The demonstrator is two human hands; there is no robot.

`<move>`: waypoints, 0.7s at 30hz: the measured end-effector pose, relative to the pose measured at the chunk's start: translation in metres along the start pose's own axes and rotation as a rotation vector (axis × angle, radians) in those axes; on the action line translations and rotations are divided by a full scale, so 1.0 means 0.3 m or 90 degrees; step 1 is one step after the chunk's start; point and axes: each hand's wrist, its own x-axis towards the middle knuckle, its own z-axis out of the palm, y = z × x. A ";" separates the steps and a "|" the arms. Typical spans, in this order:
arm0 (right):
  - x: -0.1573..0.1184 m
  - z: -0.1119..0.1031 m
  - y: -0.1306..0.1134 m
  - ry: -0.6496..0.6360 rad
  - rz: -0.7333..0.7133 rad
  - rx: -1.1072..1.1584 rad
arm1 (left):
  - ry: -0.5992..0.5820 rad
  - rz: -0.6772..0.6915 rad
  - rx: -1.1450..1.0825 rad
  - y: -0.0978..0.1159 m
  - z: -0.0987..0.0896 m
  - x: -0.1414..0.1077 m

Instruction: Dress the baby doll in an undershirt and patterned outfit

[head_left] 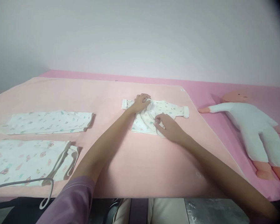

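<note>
Head: bent fingers (161,116) on shirt (156,109)

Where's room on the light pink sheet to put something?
The sheet is bare between the arms, nearer than the small shirt, and between shirt and farther folded cloth. Crowded: near left, with nearer cloth and cable; also around left hand and right hand.

Pale plain wall (140,37), pink-covered table (142,174), grey floor (207,209)

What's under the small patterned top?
Light pink cloth shows around the patterned top, so it presumably lies on that. The left hand and right hand touch the top. Anything directly beneath is covered, so can't tell.
</note>
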 end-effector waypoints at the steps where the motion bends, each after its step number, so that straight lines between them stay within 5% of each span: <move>1: 0.021 0.007 0.002 -0.003 0.025 -0.012 | -0.007 -0.001 -0.018 0.000 0.000 0.001; 12: 0.221 0.024 -0.011 -0.105 0.182 -0.080 | -0.030 0.012 0.013 -0.004 0.003 -0.015; 21: 0.143 -0.029 -0.097 -0.100 0.226 0.179 | -0.062 0.062 0.129 0.005 0.016 -0.031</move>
